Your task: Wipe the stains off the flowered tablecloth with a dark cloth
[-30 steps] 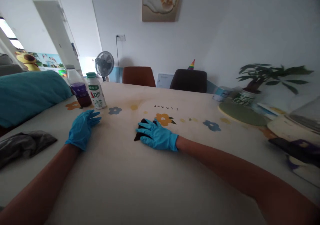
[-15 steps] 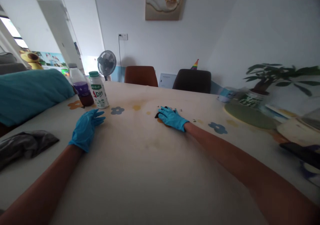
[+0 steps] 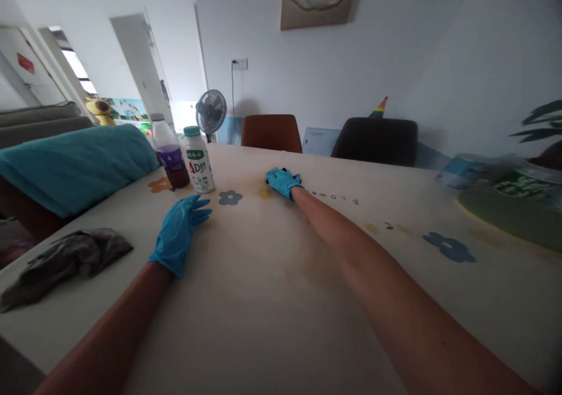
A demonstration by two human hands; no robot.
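Both my hands wear blue gloves. My left hand (image 3: 179,236) lies flat on the cream flowered tablecloth (image 3: 272,301), fingers spread, holding nothing. My right arm is stretched far out across the table. My right hand (image 3: 283,181) presses down on a small dark cloth (image 3: 284,171) near the far edge; only a sliver of the cloth shows past the fingers. A white bottle with a green cap (image 3: 198,160) and a bottle of purple liquid (image 3: 169,151) stand just beyond my left hand.
A crumpled grey rag (image 3: 65,260) lies at the table's left edge. A teal cushion (image 3: 74,164) sits on the left. Two chairs (image 3: 271,131) stand behind the table. A green mat (image 3: 509,222) and blurred items occupy the right side.
My right hand slid the dark cloth away from me and to the left, from mid-table to near the far edge. The view swung left. My left hand stayed flat in place.
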